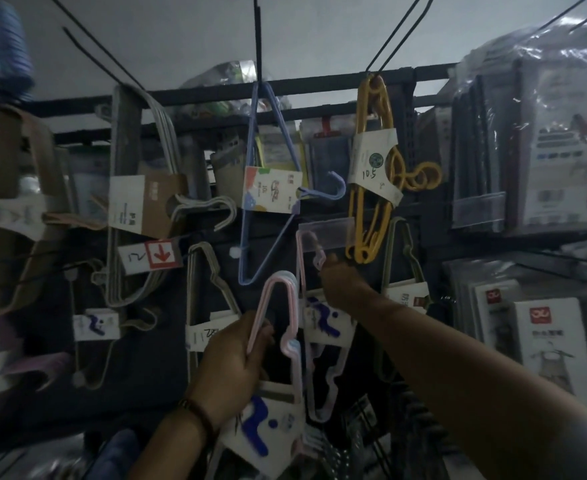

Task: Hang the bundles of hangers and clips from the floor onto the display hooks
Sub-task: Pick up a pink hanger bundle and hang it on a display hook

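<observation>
Dim shop aisle, view tilted up at a black metal display rack (285, 81) crowded with hanging stock.

- Left hand (231, 362): fingers wrapped round 1 arm of a pink-and-pale-blue plastic hanger bundle (269, 299), held up in front of the rack, low centre. Its white card label with blue brush marks (261, 427) hangs below the hand. A dark bead bracelet (195, 410) is on the wrist.
- Right hand (340, 282): raised higher, well apart from the left, seen from the back, thumb up. It sits at the top of a second pink hanger bundle (326, 323), which hangs on the rack and carries the same blue-marked white card. Just above the hand is a clear plastic price-tag strip (326, 233). Cannot tell whether the fingers grip anything; they are hidden behind the hand.
- The 2 pink bundles sit side by side, nearly touching.

Above them, from the top bar: a blue wire hanger bundle with a multicoloured card (271, 188), and a yellow plastic chain-link bundle (375, 168) with a card marked 10.5. Left: a grey hanger bundle with a brown-and-white card (136, 202), and a red arrow tag (162, 254) under it. Right: boxed goods in clear plastic wrap (545, 133).
</observation>
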`<state>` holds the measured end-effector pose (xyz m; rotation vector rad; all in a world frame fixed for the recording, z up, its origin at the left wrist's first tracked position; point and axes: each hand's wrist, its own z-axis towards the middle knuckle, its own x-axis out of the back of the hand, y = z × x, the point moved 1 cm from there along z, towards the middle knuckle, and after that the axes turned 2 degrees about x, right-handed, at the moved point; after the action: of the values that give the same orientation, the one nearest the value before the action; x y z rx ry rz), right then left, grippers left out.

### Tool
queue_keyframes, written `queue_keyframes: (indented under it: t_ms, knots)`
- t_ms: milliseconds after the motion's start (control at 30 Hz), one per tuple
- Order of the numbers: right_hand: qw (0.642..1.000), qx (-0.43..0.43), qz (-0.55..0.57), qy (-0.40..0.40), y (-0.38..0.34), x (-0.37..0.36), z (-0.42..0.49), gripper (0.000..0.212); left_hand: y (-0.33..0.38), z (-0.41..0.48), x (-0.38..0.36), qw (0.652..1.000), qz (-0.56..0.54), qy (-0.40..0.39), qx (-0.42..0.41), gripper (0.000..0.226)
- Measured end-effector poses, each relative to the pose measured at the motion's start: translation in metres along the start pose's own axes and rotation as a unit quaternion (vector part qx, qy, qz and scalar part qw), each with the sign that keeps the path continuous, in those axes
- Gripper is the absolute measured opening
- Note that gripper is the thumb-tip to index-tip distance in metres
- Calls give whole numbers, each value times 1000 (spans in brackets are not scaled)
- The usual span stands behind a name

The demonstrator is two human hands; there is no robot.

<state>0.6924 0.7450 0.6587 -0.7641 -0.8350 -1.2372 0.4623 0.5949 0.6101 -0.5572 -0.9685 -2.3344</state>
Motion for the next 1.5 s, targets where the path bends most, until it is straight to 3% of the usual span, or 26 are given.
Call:
queue_keyframes:
  t_ms: [233, 300, 367, 500, 633, 733, 800, 867, 1200, 1367, 1500]
  knots:
    - [997, -29, 53, -41, -1, 17, -4, 39, -9, -2, -9, 999, -16, 11, 45, 20]
    - [994, -49, 96, -3, -6, 33, -25, 28, -11, -3, -14, 998, -26, 16, 54, 18]
    - [986, -49, 151, 50, -16, 48, -54, 31, -10, -1, -20, 997, -35, 31, 59, 21]
    - [949, 35, 312, 30, -43, 72, -131, 39, -5, 8, -34, 994, -61, 53, 74, 26]
    - [974, 82, 211, -4, -49, 52, -176, 32, 10, 16, -43, 985, -130, 65, 92, 21]
    - [985, 63, 155, 40, -42, 37, -174, 43, 21, 21, -48, 984, -148, 48, 90, 31]
    - [988, 27, 143, 52, -32, 34, -167, 38, 27, 19, -52, 979, -180, 43, 87, 47]
    - [989, 1, 131, 65, -21, 34, -160, 32, 31, 11, -56, 985, -154, 52, 64, 64]
    - [977, 57, 117, 167, -3, 38, -174, 24, 36, -21, -65, 987, -107, -10, -116, 71]
    - [965, 74, 125, 220, 1, 38, -167, 22, 39, -13, -62, 988, -74, -15, -135, 74]
    - [973, 72, 122, 180, 0, 39, -152, 22, 39, -8, -58, 989, -65, -18, -129, 77]
